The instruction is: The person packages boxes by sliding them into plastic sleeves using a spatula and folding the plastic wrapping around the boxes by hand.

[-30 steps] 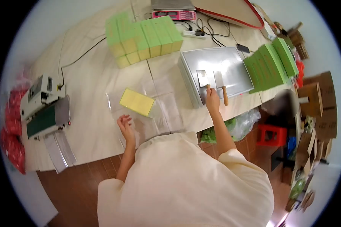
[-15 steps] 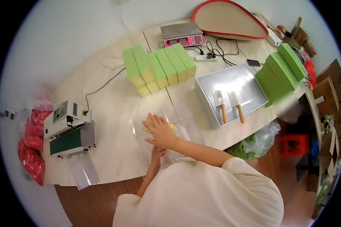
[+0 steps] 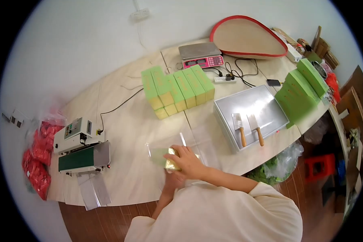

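Observation:
Near the table's front edge my right hand (image 3: 188,161) is wrapped over a small yellow-and-green box (image 3: 172,159), whose top looks shiny. Just below it my left hand (image 3: 174,177) touches the underside or near end of the box; its fingers are mostly hidden. Clear plastic film (image 3: 159,150) lies around the box on the table. To the right, two scrapers with wooden handles, one (image 3: 242,136) beside the other (image 3: 259,136), rest on a flat metal-topped box (image 3: 250,109).
Stacked green boxes (image 3: 177,90) stand behind my hands, and more green boxes (image 3: 296,97) at the right. A pink-keyed scale (image 3: 201,56) is at the back. On the left are a sealing machine (image 3: 82,141) and red bags (image 3: 38,161).
My right hand has left the scraper, which now lies on the metal top, and has come over to the yellow box. The box is now gripped and tilted. The view has shifted too.

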The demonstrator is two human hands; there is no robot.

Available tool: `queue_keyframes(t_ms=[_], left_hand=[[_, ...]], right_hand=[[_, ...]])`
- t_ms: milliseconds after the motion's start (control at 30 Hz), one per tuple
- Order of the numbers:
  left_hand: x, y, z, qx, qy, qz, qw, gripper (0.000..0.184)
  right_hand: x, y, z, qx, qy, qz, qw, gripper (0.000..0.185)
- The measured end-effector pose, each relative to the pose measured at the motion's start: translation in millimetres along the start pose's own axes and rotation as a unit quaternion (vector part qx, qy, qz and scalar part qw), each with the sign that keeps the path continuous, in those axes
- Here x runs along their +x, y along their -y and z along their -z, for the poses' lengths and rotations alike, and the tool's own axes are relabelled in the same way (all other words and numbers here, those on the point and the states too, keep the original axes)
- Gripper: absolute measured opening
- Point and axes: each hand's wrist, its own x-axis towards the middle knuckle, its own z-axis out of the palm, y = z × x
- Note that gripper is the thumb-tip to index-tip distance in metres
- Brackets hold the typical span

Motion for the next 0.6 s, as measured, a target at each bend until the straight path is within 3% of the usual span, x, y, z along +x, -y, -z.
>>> queue_keyframes(t_ms=[67, 133, 200, 267, 333, 367, 467, 500, 567, 600], left_hand=[[-12, 49, -3, -0.152, -0.05, 0.109, 0.981, 0.05], [-38, 126, -16, -0.446, -0.121, 0.253, 0.85, 0.053], [-5, 86, 26, -0.546, -0.15, 0.288, 0.772, 0.058], [24, 49, 56, -0.793, -0.204, 0.316, 0.478, 0.073], [29, 30, 58, -0.731, -0.166, 0.326, 0.576, 0.082], [24, 33, 46, -0.683, -0.166, 0.346, 0.622, 0.087], [14, 17, 10, -0.568, -0.172, 0.344, 0.727, 0.078], [14, 8, 10, -0.566, -0.174, 0.35, 0.726, 0.078], [21, -11, 13, -0.485, -0.095, 0.308, 0.813, 0.075], [22, -7, 11, -0.487, -0.105, 0.3, 0.814, 0.076]], right_hand=[[-20, -4, 13, 0.055, -0.03, 0.033, 0.997, 0.071], [-43, -12, 18, 0.093, -0.025, 0.01, 0.995, 0.074], [-64, -21, 11, 0.054, -0.033, -0.045, 0.997, 0.078], [-79, -32, -3, 0.019, -0.038, -0.096, 0.994, 0.083], [-88, -42, -20, -0.022, 0.012, -0.207, 0.978, 0.09], [-90, -47, -27, -0.023, 0.009, -0.204, 0.979, 0.088], [-84, -58, -45, 0.074, -0.014, -0.247, 0.966, 0.092], [-90, -68, -59, 0.096, -0.051, -0.237, 0.966, 0.092], [-88, -67, -57, 0.112, -0.06, -0.23, 0.965, 0.091], [-87, -67, -56, 0.125, -0.072, -0.22, 0.965, 0.09]])
